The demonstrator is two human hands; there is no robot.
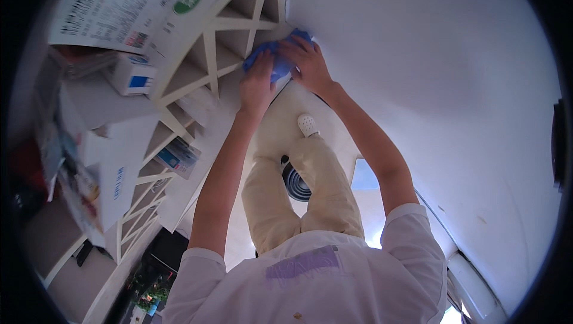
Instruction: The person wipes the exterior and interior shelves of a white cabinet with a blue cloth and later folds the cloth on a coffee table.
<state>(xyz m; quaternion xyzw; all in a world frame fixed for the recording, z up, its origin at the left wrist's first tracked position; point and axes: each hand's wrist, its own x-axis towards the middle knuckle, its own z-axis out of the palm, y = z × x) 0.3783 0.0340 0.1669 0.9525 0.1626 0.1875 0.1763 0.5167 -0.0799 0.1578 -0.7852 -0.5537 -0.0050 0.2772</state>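
Both hands meet on a crumpled blue cloth (281, 66) in the corner where the white lattice shelf (209, 50) joins the pale wall (403, 55). My left hand (258, 83) presses its fingertips into the cloth's left part, beside the shelf. Over the right part lies my right hand (309, 65), its fingers spread across the cloth near the wall. The palms and the cloth's underside are hidden, so whether the fingers grip it or only press on it does not show.
Papers (116, 6), a small white box (131, 74) and cards (178, 156) crowd the shelf unit at left. Below, a white clog (307, 124) is on the floor, and a dark coiled round object (296, 184) shows between the legs. A potted plant (154, 298) stands at lower left.
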